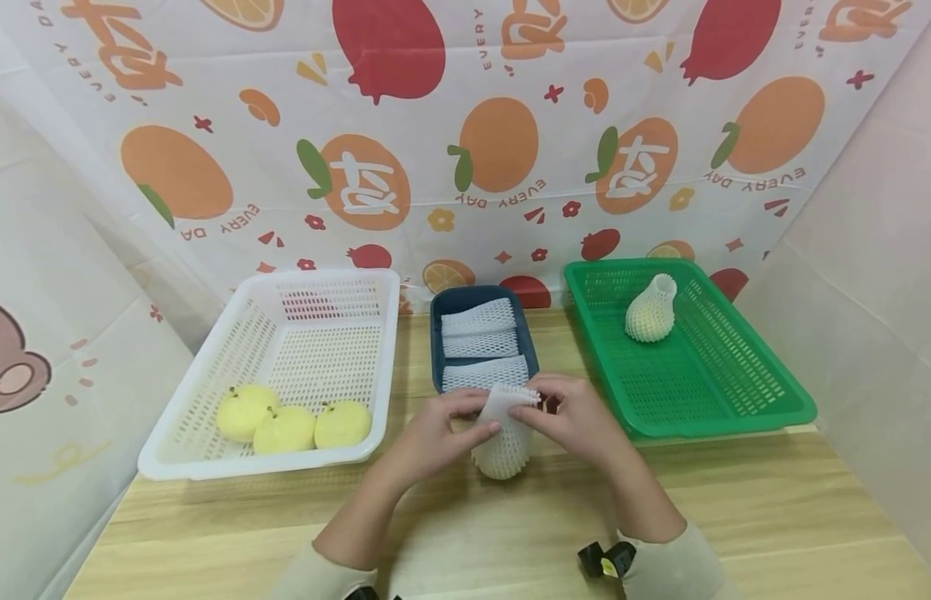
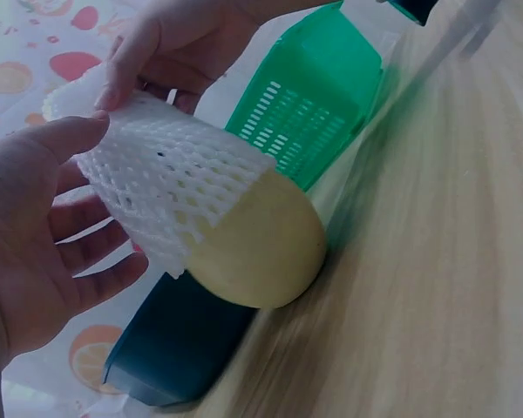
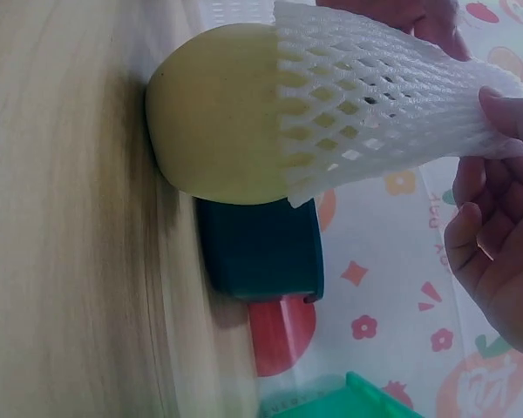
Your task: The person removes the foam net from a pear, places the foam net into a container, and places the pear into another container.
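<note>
A yellow pear (image 2: pixel 266 244) stands on the table with a white foam net sleeve (image 2: pixel 174 165) pulled over its upper part; the pear's lower part is bare. In the head view my left hand (image 1: pixel 435 437) pinches the sleeve's left side, its thumb on the front and its other fingers partly spread behind. My right hand (image 1: pixel 581 417) pinches the sleeve's top edge from the right between thumb and fingers. Just behind them sits a dark blue tray (image 1: pixel 437 337) with several flat foam net sleeves (image 1: pixel 480 321) in it.
At left, a white basket (image 1: pixel 198 400) has three yellow pears (image 1: pixel 285 430) at its near side. To the right, a green basket (image 1: pixel 728 427) holds one netted pear (image 1: pixel 650 315). A fruit-print cloth (image 1: pixel 435 125) hangs behind the wooden table (image 1: pixel 503 542).
</note>
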`<action>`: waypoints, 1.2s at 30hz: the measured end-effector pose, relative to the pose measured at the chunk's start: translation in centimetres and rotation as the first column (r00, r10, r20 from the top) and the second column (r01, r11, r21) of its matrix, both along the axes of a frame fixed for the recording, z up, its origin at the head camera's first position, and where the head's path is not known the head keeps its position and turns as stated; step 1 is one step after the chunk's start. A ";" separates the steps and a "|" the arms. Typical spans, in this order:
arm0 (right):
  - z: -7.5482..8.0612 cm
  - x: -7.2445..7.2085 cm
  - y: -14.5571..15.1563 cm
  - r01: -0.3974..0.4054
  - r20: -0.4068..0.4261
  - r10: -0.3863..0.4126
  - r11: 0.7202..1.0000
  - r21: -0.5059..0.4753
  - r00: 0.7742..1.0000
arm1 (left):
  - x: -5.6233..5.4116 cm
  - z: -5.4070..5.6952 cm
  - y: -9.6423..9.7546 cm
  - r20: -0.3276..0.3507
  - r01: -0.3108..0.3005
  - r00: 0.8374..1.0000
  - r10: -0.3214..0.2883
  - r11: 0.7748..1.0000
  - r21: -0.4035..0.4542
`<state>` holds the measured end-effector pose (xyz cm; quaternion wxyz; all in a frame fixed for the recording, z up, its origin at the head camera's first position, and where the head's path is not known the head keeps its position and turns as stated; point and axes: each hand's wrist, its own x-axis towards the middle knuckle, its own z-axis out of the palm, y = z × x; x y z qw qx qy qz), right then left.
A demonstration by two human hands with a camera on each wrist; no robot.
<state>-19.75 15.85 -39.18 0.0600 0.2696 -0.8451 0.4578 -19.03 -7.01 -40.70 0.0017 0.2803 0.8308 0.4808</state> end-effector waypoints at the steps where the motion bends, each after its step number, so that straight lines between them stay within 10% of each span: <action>1: 0.0 0.0 0.0 0.000 0.004 0.000 1.000 -0.002 1.000 | 0.0 0.0 -0.2 -0.003 -0.004 1.000 0.004 1.000 0.000; 21: 0.2 0.3 -0.3 -0.081 -0.025 0.080 0.994 -0.078 0.997 | -0.1 -0.9 0.6 -0.221 -0.021 0.975 0.023 1.000 0.012; 36: -0.2 0.4 -0.8 -0.106 0.200 0.096 0.994 0.039 0.975 | 0.5 -0.2 0.8 -0.148 -0.044 0.987 0.068 0.986 0.161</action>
